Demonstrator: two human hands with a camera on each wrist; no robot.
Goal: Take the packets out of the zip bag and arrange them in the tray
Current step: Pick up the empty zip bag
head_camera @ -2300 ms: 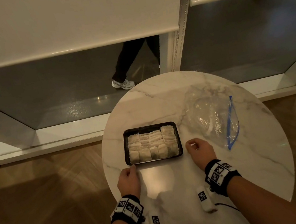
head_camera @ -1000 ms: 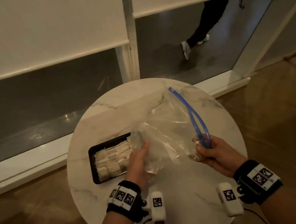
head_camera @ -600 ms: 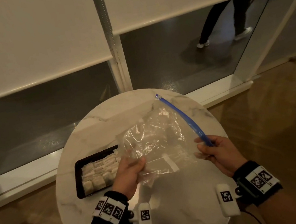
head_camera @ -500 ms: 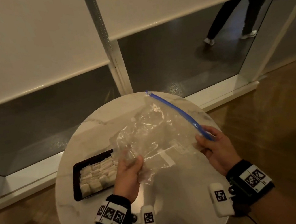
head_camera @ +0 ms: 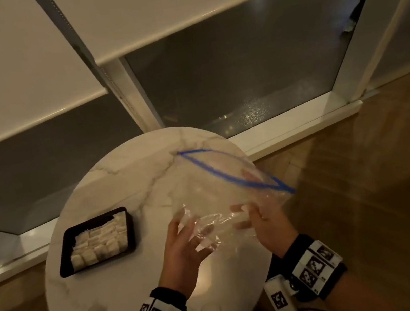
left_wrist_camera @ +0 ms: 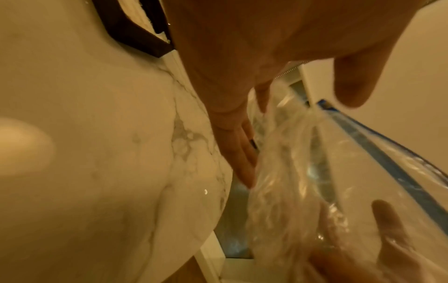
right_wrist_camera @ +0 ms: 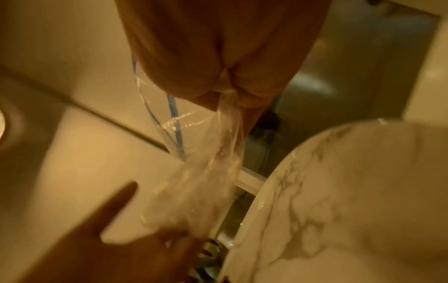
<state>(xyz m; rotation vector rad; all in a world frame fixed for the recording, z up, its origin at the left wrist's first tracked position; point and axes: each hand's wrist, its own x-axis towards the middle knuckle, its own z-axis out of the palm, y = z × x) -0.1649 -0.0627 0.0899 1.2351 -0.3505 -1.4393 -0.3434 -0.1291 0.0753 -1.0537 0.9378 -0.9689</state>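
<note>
A: Where's the zip bag (head_camera: 228, 194)?

B: Held up over the tabletop's (head_camera: 111, 174) right edge. Its blue zip runs diagonally, far-left to near-right, mouth parted. The right hand (head_camera: 265, 226) pinches the film just below the zip's near end, so that grip is nearer the opening; the left hand (head_camera: 183, 246), fingers spread, only touches the crumpled bottom.

A: And the packets (head_camera: 99, 241)?

B: In the tray (head_camera: 66, 258) by the left edge. The bag looks empty to me.
</note>
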